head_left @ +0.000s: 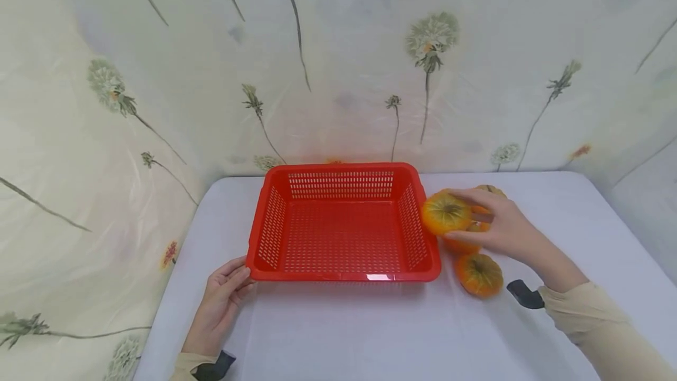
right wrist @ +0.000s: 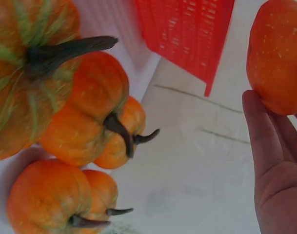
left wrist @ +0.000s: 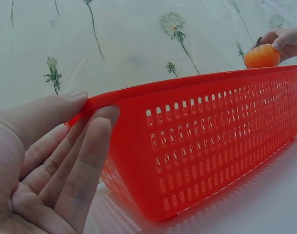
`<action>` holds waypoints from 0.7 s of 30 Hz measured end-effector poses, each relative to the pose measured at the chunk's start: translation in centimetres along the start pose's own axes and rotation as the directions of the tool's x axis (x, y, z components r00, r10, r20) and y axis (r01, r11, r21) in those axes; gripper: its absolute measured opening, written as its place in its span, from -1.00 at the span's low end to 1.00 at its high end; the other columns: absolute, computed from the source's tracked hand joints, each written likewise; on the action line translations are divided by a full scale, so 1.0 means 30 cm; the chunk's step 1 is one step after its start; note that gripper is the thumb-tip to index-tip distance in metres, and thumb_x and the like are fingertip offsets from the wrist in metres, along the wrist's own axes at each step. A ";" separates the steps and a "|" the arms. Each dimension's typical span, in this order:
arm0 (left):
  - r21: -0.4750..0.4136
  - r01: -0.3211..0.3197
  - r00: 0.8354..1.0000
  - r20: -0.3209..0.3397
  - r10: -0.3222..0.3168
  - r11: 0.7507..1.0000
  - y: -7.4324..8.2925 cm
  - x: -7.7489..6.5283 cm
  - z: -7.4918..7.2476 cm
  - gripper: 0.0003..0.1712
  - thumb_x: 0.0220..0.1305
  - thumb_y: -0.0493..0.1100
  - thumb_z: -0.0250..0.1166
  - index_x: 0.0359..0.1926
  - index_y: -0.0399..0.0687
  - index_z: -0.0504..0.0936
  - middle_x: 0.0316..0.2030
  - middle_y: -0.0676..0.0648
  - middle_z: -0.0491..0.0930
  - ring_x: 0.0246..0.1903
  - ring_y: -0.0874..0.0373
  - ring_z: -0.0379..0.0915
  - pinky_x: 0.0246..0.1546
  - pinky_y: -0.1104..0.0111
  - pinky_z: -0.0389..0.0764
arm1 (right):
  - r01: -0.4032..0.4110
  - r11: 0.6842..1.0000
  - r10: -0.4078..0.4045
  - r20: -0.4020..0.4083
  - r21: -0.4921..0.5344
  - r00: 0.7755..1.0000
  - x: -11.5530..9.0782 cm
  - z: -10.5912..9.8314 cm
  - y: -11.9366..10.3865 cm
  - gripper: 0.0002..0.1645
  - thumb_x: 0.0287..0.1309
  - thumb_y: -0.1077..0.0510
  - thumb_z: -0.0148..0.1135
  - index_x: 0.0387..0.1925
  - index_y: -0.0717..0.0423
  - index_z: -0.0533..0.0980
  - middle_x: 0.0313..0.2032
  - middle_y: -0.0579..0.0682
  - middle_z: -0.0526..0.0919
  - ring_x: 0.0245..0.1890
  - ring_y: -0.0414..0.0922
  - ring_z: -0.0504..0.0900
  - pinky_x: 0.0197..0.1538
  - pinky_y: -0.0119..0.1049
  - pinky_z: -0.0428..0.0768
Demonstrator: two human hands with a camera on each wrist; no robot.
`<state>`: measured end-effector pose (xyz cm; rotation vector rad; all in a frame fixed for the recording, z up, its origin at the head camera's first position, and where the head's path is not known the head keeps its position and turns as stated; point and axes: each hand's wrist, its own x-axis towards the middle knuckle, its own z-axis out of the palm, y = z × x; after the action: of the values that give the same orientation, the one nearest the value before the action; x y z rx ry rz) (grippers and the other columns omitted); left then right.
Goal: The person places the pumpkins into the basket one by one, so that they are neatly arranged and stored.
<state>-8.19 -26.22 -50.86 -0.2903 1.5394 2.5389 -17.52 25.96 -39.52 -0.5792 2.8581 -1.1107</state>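
A red plastic basket with slotted walls and no contents stands on the white table. At its front left corner my left hand pinches the rim, thumb on top and fingers underneath in the left wrist view. My right hand grips a small orange pumpkin by its side, beside the basket's right rim. The right wrist view shows that held pumpkin at the fingertips. Below and behind this hand lie several more orange pumpkins, some partly hidden by it.
Dark curved stems stick out from the grouped pumpkins in the right wrist view. A pale curtain printed with dandelions hangs behind and beside the table. Dark straps circle both wrists over beige sleeves.
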 end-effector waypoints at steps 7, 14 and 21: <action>-0.039 -0.005 0.999 0.036 0.006 0.999 -0.003 0.002 -0.002 -0.73 0.51 -0.30 0.19 0.06 0.07 0.72 -0.02 0.07 0.76 -0.20 0.29 0.72 -0.04 0.46 0.75 | -0.078 0.996 0.073 0.100 0.044 0.992 0.054 0.015 -0.051 -0.04 0.05 -0.24 0.56 0.46 -0.23 0.38 0.39 0.03 0.45 0.34 0.11 0.40 0.15 0.16 0.71; -0.037 -0.001 0.999 0.032 0.002 0.999 -0.002 0.002 0.001 -0.74 0.51 -0.31 0.20 0.02 0.08 0.73 -0.08 0.08 0.78 -0.25 0.29 0.72 -0.09 0.48 0.75 | -0.117 0.988 0.099 0.169 0.099 0.981 0.114 0.047 -0.091 -0.02 0.00 -0.33 0.55 0.44 -0.32 0.36 0.41 -0.08 0.45 0.36 0.11 0.45 0.17 0.12 0.71; -0.028 0.000 1.000 0.016 0.000 1.000 -0.001 0.001 0.003 -0.74 0.51 -0.30 0.19 0.01 0.09 0.73 -0.06 0.07 0.77 -0.25 0.29 0.71 -0.09 0.49 0.75 | -0.041 0.995 0.024 0.191 0.088 0.981 0.192 0.085 -0.131 0.08 -0.01 -0.32 0.57 0.49 -0.20 0.32 0.42 -0.02 0.45 0.38 0.09 0.46 0.22 0.09 0.69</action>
<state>-8.21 -26.12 -50.85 -0.2722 1.4993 2.5580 -21.19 19.63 -38.19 -0.5959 2.6313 -1.1095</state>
